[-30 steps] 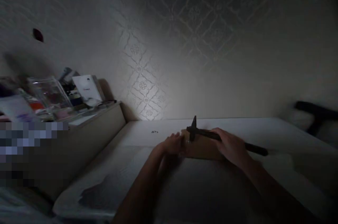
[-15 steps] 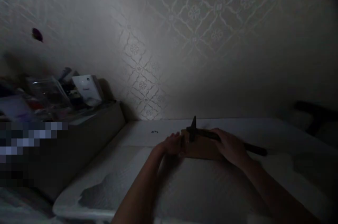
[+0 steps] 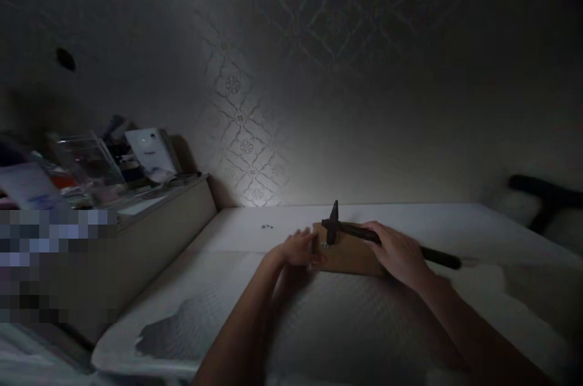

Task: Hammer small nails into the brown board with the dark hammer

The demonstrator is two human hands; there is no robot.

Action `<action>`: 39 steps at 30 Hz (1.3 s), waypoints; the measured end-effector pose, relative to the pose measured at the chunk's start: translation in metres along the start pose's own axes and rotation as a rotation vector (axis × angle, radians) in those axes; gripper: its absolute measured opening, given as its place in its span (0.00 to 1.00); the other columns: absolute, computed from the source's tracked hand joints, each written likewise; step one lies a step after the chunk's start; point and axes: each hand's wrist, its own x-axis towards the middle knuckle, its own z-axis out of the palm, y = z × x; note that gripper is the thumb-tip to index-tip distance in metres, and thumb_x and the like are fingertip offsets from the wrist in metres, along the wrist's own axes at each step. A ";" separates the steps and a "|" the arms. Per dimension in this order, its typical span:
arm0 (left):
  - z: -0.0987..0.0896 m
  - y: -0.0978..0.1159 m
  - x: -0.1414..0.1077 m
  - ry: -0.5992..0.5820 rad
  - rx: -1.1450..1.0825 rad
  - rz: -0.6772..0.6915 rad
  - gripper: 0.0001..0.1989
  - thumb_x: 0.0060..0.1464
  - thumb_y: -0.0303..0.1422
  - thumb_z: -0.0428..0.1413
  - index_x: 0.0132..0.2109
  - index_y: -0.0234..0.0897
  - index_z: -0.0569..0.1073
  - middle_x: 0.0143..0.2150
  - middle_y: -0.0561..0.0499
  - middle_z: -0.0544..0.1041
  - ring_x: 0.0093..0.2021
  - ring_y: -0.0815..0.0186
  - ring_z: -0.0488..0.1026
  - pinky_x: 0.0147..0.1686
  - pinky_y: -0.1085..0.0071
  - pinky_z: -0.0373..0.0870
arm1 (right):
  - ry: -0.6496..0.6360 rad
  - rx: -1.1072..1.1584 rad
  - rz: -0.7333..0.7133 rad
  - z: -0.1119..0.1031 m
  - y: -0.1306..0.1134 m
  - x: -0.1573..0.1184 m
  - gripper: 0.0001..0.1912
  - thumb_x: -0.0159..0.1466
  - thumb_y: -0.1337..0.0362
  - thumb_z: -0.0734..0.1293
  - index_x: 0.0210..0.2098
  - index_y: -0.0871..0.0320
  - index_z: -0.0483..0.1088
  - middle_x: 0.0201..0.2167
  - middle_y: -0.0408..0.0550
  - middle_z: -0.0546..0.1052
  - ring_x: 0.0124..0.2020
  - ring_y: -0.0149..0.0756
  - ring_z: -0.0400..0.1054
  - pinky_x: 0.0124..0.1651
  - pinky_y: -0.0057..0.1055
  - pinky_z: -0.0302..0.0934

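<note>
A dark hammer (image 3: 359, 232) is in my right hand (image 3: 401, 252), whose fingers are wrapped round the middle of its handle. The hammer's head is over the left part of a flat brown board (image 3: 353, 260), with its pointed end up. Small shiny bits (image 3: 325, 245) show on the board just below the head; they are too small to name. My left hand (image 3: 298, 247) is closed on the board's left edge. The board is on a white table (image 3: 246, 277).
Small dark pieces (image 3: 267, 226) lie on the table towards the back left. A raised cabinet (image 3: 168, 216) at the left bears a white box (image 3: 152, 152), a clear case (image 3: 88, 161) and clutter. A patterned wall stands behind. A black object (image 3: 542, 192) is at the far right.
The light on the table and cabinet is brighter, and the upper wall is darker. Both hands, the hammer and the board are in nearly the same places.
</note>
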 end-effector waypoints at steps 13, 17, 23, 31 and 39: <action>0.003 -0.003 0.002 0.011 -0.011 0.010 0.43 0.51 0.50 0.53 0.66 0.37 0.45 0.68 0.38 0.43 0.66 0.47 0.42 0.61 0.55 0.46 | 0.024 0.003 -0.011 0.000 0.000 0.000 0.15 0.59 0.69 0.60 0.46 0.52 0.65 0.39 0.44 0.76 0.38 0.37 0.71 0.37 0.31 0.60; 0.002 -0.002 0.001 0.008 -0.011 0.013 0.43 0.51 0.50 0.53 0.66 0.36 0.45 0.68 0.38 0.43 0.66 0.47 0.41 0.62 0.55 0.45 | 0.014 -0.009 0.008 0.001 0.001 0.000 0.14 0.60 0.68 0.60 0.45 0.52 0.65 0.40 0.43 0.76 0.39 0.37 0.71 0.38 0.30 0.60; 0.001 -0.002 0.001 -0.010 -0.016 0.001 0.44 0.51 0.50 0.53 0.66 0.36 0.44 0.68 0.38 0.41 0.66 0.47 0.39 0.62 0.55 0.43 | 0.002 -0.014 0.005 0.001 0.001 0.000 0.14 0.61 0.67 0.59 0.46 0.52 0.64 0.40 0.44 0.76 0.40 0.38 0.71 0.38 0.31 0.60; 0.002 -0.002 0.001 0.006 0.000 0.012 0.42 0.51 0.49 0.53 0.66 0.37 0.46 0.68 0.39 0.43 0.66 0.47 0.42 0.61 0.55 0.45 | 0.028 0.004 0.006 0.001 0.000 0.000 0.15 0.59 0.69 0.60 0.45 0.52 0.66 0.38 0.45 0.77 0.39 0.38 0.71 0.38 0.31 0.60; -0.001 0.002 -0.001 -0.020 -0.015 -0.014 0.42 0.52 0.47 0.54 0.66 0.33 0.45 0.68 0.37 0.41 0.66 0.47 0.39 0.62 0.57 0.43 | 0.009 -0.009 0.022 -0.001 -0.001 -0.001 0.13 0.61 0.67 0.59 0.45 0.52 0.65 0.38 0.45 0.76 0.38 0.38 0.71 0.36 0.31 0.60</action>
